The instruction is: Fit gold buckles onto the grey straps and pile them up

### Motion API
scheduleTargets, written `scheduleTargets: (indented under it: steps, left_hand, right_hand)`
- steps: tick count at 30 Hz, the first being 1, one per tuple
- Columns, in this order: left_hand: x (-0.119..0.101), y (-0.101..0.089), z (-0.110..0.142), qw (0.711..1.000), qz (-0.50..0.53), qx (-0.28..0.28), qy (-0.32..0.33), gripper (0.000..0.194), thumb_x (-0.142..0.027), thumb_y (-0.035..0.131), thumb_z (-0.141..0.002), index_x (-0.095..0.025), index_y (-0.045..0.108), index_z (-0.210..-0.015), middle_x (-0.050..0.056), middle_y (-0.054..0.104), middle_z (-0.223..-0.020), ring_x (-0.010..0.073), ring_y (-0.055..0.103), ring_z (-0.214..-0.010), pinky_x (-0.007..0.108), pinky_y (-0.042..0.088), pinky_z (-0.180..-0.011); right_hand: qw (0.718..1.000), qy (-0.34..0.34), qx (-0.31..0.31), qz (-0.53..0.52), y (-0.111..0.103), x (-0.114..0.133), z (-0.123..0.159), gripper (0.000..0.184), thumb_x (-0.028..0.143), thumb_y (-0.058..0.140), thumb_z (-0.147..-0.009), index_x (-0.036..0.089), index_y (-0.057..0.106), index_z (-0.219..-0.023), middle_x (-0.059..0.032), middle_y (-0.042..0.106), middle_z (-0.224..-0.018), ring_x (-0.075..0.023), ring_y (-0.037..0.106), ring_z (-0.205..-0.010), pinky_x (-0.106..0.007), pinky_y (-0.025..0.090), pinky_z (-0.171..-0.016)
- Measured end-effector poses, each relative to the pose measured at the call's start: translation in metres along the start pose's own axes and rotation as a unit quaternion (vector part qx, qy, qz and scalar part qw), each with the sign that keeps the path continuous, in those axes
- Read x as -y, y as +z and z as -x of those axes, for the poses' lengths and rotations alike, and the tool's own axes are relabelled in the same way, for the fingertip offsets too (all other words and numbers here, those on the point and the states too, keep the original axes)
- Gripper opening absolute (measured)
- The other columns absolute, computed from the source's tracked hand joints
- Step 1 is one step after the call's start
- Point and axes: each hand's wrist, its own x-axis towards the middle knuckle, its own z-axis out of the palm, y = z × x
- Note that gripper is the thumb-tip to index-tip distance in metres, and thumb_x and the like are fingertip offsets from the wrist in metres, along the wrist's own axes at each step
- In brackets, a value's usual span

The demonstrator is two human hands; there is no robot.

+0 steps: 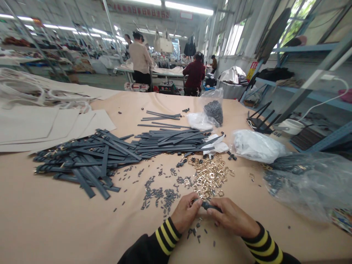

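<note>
My left hand [187,213] and my right hand [230,217] meet low in the middle of the table, both closed on one dark grey strap [209,206] held between their fingertips. Just beyond them lies a heap of gold metal buckles [209,178]. Small dark loops [161,196] are scattered to the left of the hands and under them. A big pile of dark straps with buckles [88,163] lies at the left, and a stack of plain dark straps [170,141] sits farther back.
Clear plastic bags [308,183] lie at the right, a white bag [257,146] behind them, a bag of dark parts [216,110] at the back. Beige sheets [49,126] cover the left. Other people stand at far tables. Blue shelving [316,95] runs along the right.
</note>
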Motion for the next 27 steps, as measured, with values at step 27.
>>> scheduleTargets:
  steps: [27]
  left_hand:
    - [0.003, 0.001, 0.009, 0.990, 0.071, 0.117, 0.010, 0.021, -0.038, 0.029, -0.087, -0.018, 0.036, -0.086, -0.010, 0.032, -0.050, 0.0064, 0.029, -0.041, 0.018, 0.024, -0.043]
  right_hand:
    - [0.981, -0.038, 0.072, -0.178, 0.007, -0.017, -0.009, 0.040, 0.044, 0.041, -0.084, 0.015, 0.048, -0.057, 0.0048, 0.046, -0.047, -0.0065, 0.037, -0.044, -0.018, 0.029, -0.045]
